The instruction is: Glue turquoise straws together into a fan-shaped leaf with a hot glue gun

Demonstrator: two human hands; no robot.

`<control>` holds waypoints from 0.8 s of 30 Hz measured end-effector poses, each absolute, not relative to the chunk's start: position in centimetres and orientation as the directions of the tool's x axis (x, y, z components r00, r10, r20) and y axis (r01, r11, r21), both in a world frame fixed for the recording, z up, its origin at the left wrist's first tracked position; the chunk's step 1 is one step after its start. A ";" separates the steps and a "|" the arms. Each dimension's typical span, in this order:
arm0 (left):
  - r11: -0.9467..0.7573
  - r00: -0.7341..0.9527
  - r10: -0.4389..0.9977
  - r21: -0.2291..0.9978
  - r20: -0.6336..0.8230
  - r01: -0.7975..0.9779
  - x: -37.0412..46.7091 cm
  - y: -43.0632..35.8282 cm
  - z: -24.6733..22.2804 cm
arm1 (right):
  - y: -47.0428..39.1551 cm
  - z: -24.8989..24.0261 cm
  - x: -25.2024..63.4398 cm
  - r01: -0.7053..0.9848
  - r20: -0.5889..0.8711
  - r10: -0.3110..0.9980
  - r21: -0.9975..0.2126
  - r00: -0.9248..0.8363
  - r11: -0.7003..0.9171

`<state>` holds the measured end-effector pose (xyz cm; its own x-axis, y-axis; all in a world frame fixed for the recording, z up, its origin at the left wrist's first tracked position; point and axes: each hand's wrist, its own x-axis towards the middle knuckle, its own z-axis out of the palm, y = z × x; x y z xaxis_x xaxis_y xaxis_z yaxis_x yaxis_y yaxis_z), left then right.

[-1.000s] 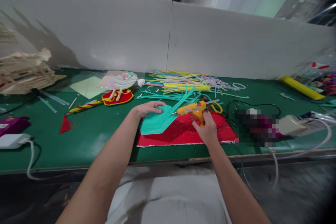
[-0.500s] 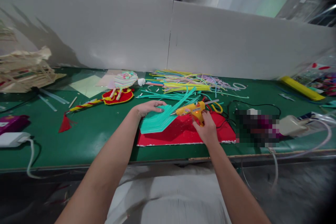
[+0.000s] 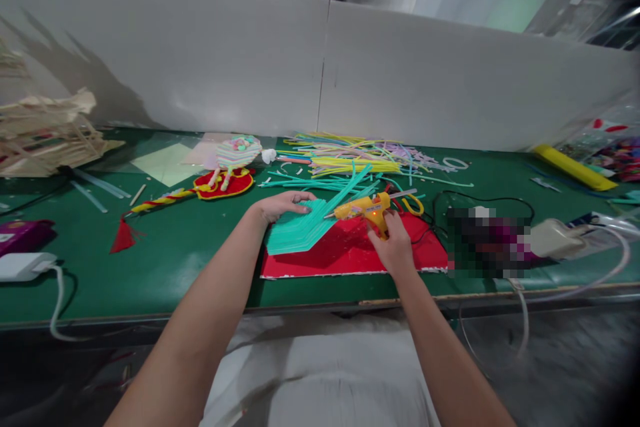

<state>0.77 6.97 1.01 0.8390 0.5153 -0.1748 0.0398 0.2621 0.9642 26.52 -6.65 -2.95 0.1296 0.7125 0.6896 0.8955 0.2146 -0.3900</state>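
My right hand [image 3: 395, 245] grips the handle of a yellow glue gun [image 3: 364, 207], whose nozzle points left at the edge of a teal panel of glued strips [image 3: 299, 230]. That panel lies on a red board [image 3: 350, 253] at the front of the green table [image 3: 190, 247]. My left hand [image 3: 283, 203] lies flat on the panel's far left corner, fingers together and pressing down. Loose teal strips [image 3: 345, 183] fan out just behind the gun.
A pile of yellow, pink and teal strips [image 3: 360, 155] sits behind the board. To the left lie a red and yellow ornament [image 3: 225, 183] with a tassel [image 3: 123, 238], a wooden stick model [image 3: 45, 137] and a white adapter [image 3: 23, 265]. Cables and a white plug [image 3: 550, 237] lie on the right.
The glue gun's nozzle has crept slightly left toward the teal panel. My left hand has stayed in place on the panel.
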 end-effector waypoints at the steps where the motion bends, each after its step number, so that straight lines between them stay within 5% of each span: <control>1: 0.262 0.839 0.516 0.964 -0.173 0.039 0.8 7.0 1.0 | -6.6 -3.0 26.5 0.897 0.692 0.710 -0.387 0.128 0.215; 24: 0.258 0.830 0.527 0.965 -0.180 0.046 0.8 6.9 1.1 | -6.3 -3.5 27.0 0.905 0.746 0.644 -0.377 0.170 0.198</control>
<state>0.78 6.92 1.12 0.8304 0.5273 -0.1802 0.0457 0.2578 0.9651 26.97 -6.29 -3.54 0.1702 0.6443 0.7456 0.9048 0.1975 -0.3773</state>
